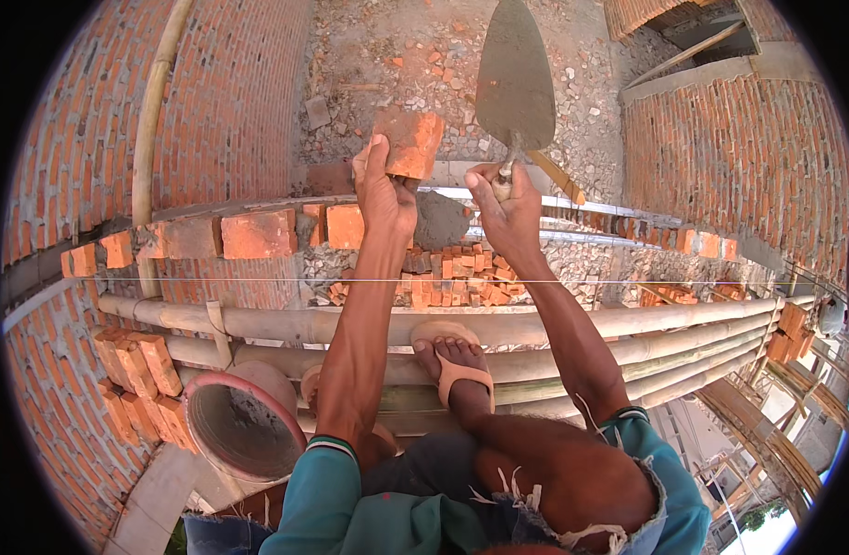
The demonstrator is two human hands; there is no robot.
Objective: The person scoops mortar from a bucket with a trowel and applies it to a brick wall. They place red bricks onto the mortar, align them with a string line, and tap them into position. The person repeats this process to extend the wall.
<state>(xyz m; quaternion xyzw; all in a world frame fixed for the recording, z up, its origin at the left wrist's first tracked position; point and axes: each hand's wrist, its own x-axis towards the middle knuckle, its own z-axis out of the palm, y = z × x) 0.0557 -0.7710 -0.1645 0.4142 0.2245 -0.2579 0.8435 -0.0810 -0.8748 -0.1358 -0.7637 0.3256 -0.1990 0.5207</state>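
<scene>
My left hand (384, 190) grips a broken orange brick (411, 143), lifted over the top of a low wall. In my right hand (508, 203) is a masonry trowel (515, 79), held by its handle with the grey, mortar-smeared blade pointing away from me. Below and between my hands a patch of wet mortar (441, 220) lies on the wall top. Just left of it runs a row of laid bricks (258, 233), its near end beside my left wrist. A taut string line (285, 279) crosses in front of the wall, passing by both forearms.
My sandalled foot (457, 363) stands on bamboo poles (267, 324) forming a scaffold. A mortar bucket (195, 407) sits at left beside stacked bricks (147, 379). More bricks (461, 276) are piled lower down beyond the poles. Brick walls (739, 166) rise on both sides; rubble covers the ground (387, 65).
</scene>
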